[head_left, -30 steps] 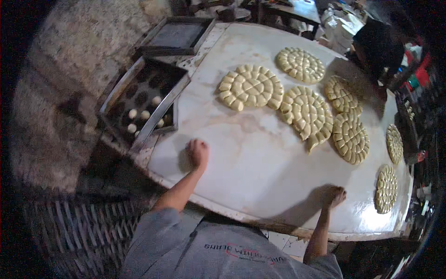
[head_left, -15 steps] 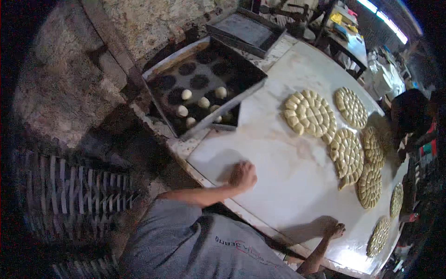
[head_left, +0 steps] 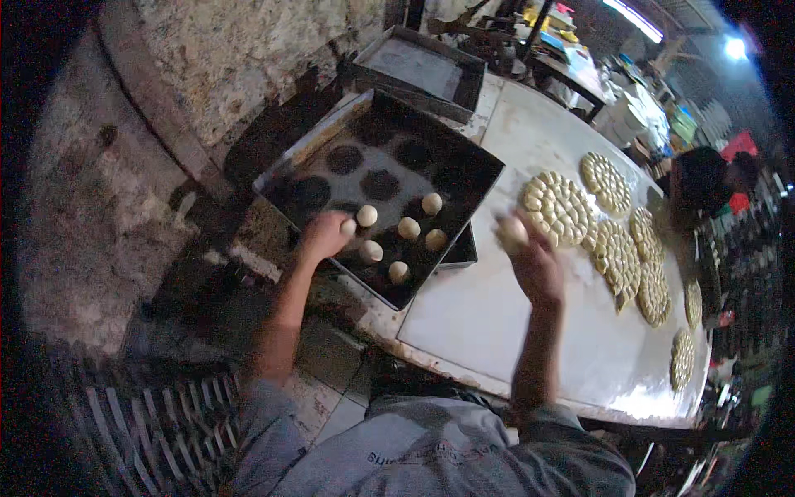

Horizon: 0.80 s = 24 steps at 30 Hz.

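Note:
My left hand [head_left: 323,238] is closed round a pale dough ball [head_left: 348,226] over the near left side of a dark square baking tray [head_left: 381,159]. Several round dough balls [head_left: 408,229] sit in the tray's near part, beside that hand. My right hand [head_left: 537,269], smeared by motion, is above the white table [head_left: 464,323] to the right of the tray. Its fingers curl round another pale dough ball [head_left: 514,232]. Close to it on the table lies a flat round [head_left: 560,207] of scored dough pieces.
Several more dough rounds [head_left: 619,258] lie to the right on the table. A second dark tray [head_left: 418,70] is behind the first one, by the stained wall [head_left: 273,45]. Another person [head_left: 700,186] is at the table's far right edge. Slatted grey pieces [head_left: 157,435] stand at lower left.
My left hand has gone from the table to the tray and now holds a dough ball. My right hand has moved up and away from the table's near edge. The view has shifted.

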Motion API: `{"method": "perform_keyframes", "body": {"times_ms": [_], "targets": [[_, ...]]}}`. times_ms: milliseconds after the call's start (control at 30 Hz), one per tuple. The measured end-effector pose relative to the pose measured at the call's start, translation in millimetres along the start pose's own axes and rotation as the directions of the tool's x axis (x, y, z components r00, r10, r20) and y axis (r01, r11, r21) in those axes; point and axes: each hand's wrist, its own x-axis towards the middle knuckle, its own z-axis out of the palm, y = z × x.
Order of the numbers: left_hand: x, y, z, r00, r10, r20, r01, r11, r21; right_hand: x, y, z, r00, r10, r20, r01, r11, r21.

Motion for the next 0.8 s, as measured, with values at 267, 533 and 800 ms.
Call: {"method": "perform_keyframes", "body": {"times_ms": [267, 533, 800], "targets": [[-24.5, 89.4, -15.9, 0.750, 0.519, 0.410, -0.133, 0.726, -0.675, 116.0, 99.0, 24.4, 0.924, -0.323, 0.203, 0.269, 0.175, -0.947], [-118.5, 131.9, 213.3, 0.725, 0.195, 0.660, 0.130, 0.903, -0.410, -130.7, 117.6, -203.0, 0.504, -0.630, -0.592, -0.585, 0.256, -0.770], [-57.3, 194.5, 299.5, 0.936, 0.103, 0.338, -0.029, 0.976, -0.217, -226.3, -0.9, -360.8, 0.158, -0.648, -0.745, -0.925, 0.166, -0.341]]}}
